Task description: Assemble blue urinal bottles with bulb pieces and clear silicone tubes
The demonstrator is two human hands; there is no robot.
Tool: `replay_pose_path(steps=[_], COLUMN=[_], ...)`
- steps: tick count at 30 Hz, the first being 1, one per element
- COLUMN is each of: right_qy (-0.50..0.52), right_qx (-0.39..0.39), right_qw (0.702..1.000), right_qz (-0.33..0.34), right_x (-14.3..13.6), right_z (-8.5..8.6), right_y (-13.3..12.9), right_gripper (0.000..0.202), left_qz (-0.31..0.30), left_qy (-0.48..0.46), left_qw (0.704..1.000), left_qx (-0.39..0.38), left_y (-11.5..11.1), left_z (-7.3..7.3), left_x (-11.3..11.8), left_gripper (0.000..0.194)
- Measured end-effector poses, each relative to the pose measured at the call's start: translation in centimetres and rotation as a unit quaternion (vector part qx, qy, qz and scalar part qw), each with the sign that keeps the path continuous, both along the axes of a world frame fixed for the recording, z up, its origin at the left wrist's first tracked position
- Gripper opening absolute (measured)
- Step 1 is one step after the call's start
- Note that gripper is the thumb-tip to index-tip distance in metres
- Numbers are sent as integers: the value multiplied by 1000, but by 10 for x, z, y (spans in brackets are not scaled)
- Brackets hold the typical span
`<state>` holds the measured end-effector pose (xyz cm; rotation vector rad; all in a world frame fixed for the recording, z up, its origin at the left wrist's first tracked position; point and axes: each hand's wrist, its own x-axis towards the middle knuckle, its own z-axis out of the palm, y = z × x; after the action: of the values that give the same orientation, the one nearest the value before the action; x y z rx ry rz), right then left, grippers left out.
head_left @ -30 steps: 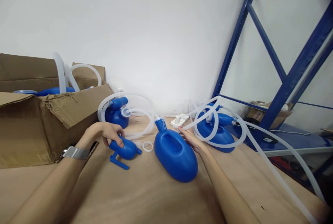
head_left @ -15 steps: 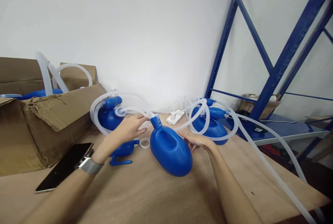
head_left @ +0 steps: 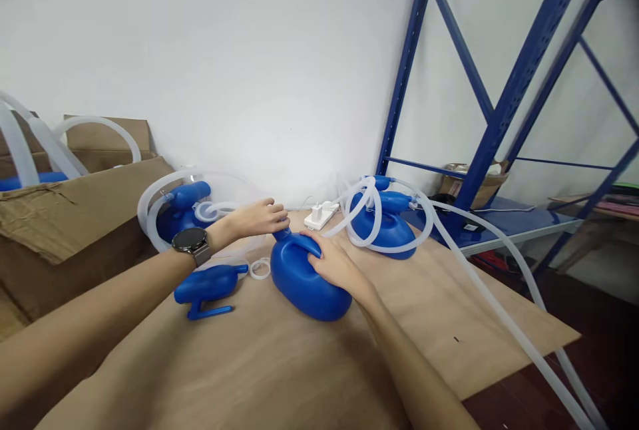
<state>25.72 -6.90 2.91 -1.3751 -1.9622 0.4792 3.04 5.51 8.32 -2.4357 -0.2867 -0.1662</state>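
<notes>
Right hand (head_left: 339,263) grips the blue bottle (head_left: 304,283) by its handle (head_left: 298,241); bottle's body lies below that grip, nearer me. Left hand (head_left: 259,218) bends over bottle's neck (head_left: 282,235), its hold hidden.

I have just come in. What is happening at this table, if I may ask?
A person has both bare hands on a blue bottle on the table. The right hand grips it at the handle opening; the left hand is at the neck and hides its top, so I cannot tell whether a cap is there. To its left lie a smaller blue part and a pale ring. A cardboard box stands further left.
</notes>
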Motion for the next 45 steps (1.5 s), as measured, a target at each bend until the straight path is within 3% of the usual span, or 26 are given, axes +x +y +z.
replay_pose_path(steps=[6, 12, 17, 21, 27, 33, 38, 40, 45], right_qy=[-9, -14, -13, -14, -15, -2, 0, 9, 17], right_qx=[11, 10, 9, 1, 4, 23, 7, -1, 7], right_qw=[1000, 999, 999, 999, 999, 999, 999, 999, 999], right_qz=[-10, -33, -40, -44, -48, -39, -50, -42, -35], right_x=[5, 8, 12, 13, 15, 18, 22, 24, 28], right_z=[2, 3, 2, 3, 2, -3, 1, 3, 2], right_y=[-6, -16, -26, -32, -32, -30, -41, -47, -54], right_gripper=[61, 59, 60, 61, 59, 60, 59, 58, 58], left_qz=[-7, 98, 181, 192, 183, 187, 225, 233, 209], left_qy=[2, -153, -349, -469, -575, -631, -669, -663, -600], left_qw=[997, 975, 906, 843, 767, 713, 662, 660, 710], left_qx=[-73, -128, -156, -180, -216, -240, -253, -268, -304], left_y=[9, 1, -13, -18, -20, -24, -8, 0, 5], left_z=[6, -16, -42, -52, -53, -53, -39, -32, -23], left_x=[11, 22, 36, 54, 70, 80, 76, 72, 63], left_gripper=[19, 17, 23, 29, 31, 30, 42, 43, 34])
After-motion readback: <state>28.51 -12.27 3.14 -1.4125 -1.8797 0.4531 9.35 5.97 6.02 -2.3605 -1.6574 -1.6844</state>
